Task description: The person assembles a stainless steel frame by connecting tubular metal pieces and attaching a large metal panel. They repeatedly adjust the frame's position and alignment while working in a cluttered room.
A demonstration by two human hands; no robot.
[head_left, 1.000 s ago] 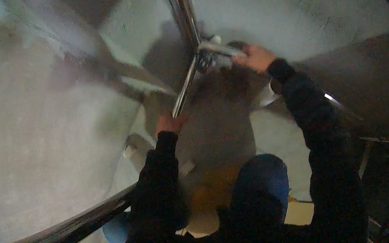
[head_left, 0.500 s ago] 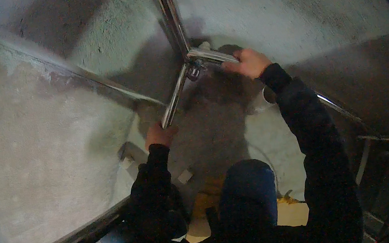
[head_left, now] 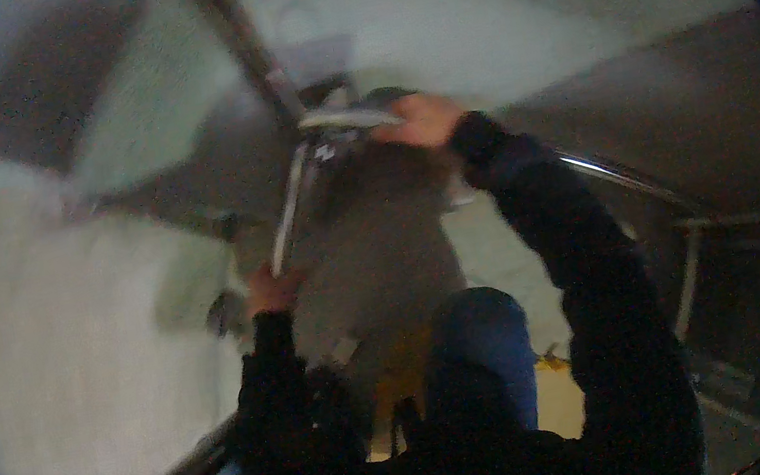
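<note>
Overhead, right hand (head_left: 421, 119) clenched on the short metal bar (head_left: 347, 117) at twelve o'clock; left hand (head_left: 270, 288) grips the slanted tube (head_left: 289, 210) below, apparently steadying the joint (head_left: 322, 148).
</note>
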